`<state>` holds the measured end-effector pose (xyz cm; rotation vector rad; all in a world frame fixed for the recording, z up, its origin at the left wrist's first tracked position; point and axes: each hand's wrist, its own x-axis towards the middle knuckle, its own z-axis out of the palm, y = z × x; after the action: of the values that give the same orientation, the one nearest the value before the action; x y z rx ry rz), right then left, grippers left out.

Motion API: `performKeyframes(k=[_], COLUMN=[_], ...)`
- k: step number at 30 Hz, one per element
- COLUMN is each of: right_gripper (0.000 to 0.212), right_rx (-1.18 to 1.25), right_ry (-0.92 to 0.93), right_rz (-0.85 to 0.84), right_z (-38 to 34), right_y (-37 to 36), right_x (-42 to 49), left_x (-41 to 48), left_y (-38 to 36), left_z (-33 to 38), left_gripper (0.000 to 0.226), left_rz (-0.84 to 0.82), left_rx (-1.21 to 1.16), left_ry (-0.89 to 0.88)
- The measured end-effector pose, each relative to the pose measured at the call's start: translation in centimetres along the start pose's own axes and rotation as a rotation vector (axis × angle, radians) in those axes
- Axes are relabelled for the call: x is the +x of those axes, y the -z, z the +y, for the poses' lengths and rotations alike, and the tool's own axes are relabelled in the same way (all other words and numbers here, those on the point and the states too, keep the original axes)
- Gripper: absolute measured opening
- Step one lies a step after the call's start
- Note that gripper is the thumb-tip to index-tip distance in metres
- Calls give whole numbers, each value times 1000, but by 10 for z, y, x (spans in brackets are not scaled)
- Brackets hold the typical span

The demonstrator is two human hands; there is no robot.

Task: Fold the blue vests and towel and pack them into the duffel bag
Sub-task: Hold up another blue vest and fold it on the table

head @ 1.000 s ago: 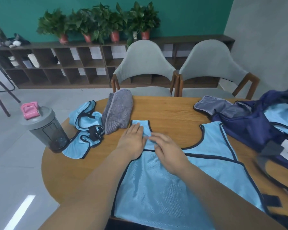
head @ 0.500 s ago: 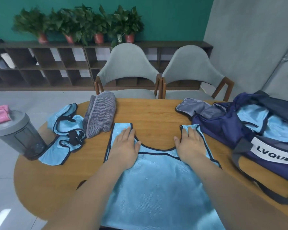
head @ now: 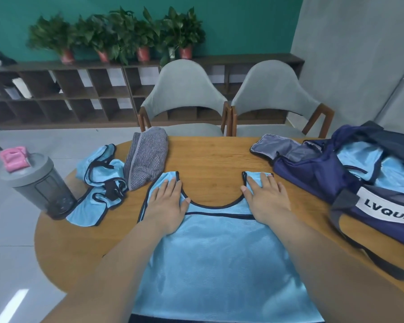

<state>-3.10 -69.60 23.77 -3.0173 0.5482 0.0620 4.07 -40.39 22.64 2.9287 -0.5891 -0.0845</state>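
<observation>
On the round wooden worktop [head: 210, 157] a grey shaker bottle [head: 36, 185] with a pink cap stands at the left edge. Just beside it lies a crumpled blue vest [head: 98, 185], and a rolled grey striped towel [head: 147, 157] touches this vest on its right side. At the right, the navy duffel bag [head: 350, 180] is open and blue fabric shows inside it. Two grey chairs [head: 184, 99] stand behind the worktop. A flat blue vest [head: 217, 259] is spread in the middle, near the person. The left hand [head: 167, 203] rests flat on the left shoulder strap with straight fingers, holding nothing. The right hand [head: 265, 197] presses flat on the right strap in the same way.
</observation>
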Motion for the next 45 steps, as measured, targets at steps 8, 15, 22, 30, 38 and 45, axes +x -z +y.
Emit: performKeyframes(k=[8,15,22,30,38,45], right_gripper=[61,70,60,8,17,19], right_rx=[66,66,212,343,247,328], right_ry=[155,110,120,318,274,257], right_rz=[40,88,148,204,91,153], right_z=[12,33,45,84,108,106], right_y=[-13,-8,0,23,32,29], right_x=[-6,-16,-23,-69,-88,-96], left_x=[-11,-17,-20,-58,-64,-64], left_y=[2,-1,15,30,37,41], left_z=[18,36,29,-18,-29,-31], left_gripper=[75,89,69,39,25,13], left_rz=[-38,-44,159,152,68,18], left_rx=[5,18,-131,-45,-72,-157], left_ry=[0,59,-36,-298,-191,-135])
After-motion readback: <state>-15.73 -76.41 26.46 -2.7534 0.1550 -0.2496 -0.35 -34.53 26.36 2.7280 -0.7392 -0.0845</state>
